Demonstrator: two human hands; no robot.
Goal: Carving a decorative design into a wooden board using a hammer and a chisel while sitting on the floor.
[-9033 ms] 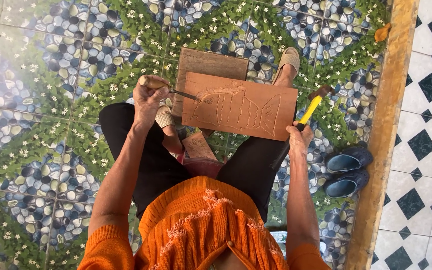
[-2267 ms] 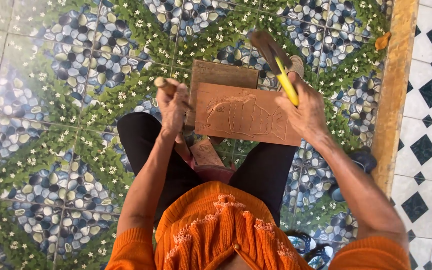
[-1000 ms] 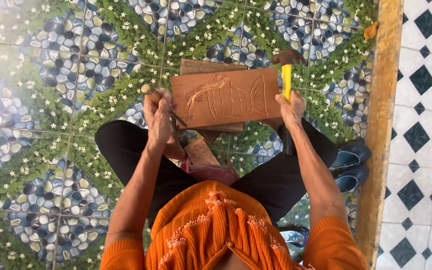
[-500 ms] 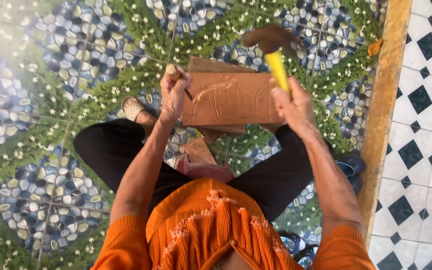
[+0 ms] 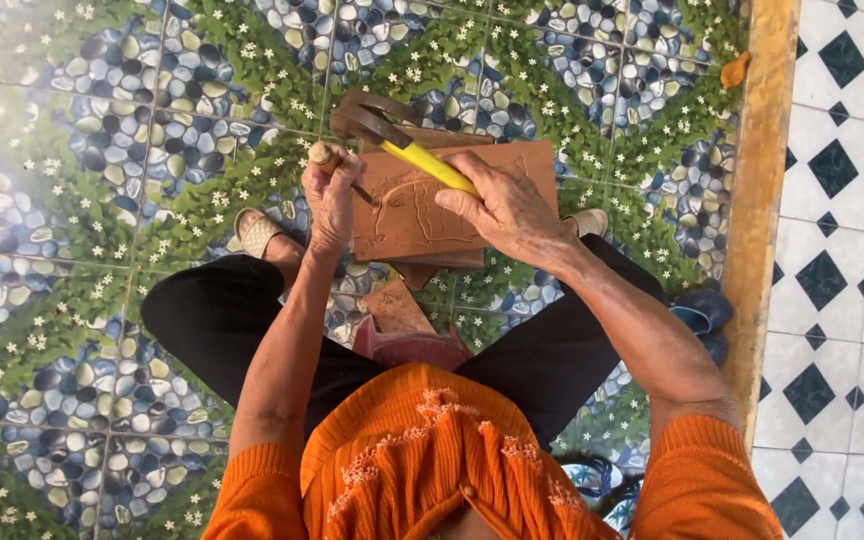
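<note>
My left hand (image 5: 332, 195) grasps chisel (image 5: 337, 165) on wood panel (image 5: 422, 215); right hand (image 5: 502, 205) clenches hammer (image 5: 392, 130). Outline cut, relief mostly left.

Person, seen from overhead.

- Head covering: orange knitted fabric, ribbed, with a paler orange raised trim stitched across the top.
- Upper garment: orange knit with short sleeves, ended above the elbows; forearms left bare.
- Left hand (image 5: 332, 195): bare, no ring or band visible.
- Right hand (image 5: 507, 205): bare, no ring or band visible.
- Lower garment: black trousers, plain, loose-fitting.
- Footwear: pale beige sandals, one shown at each side beyond the trouser legs.
</note>
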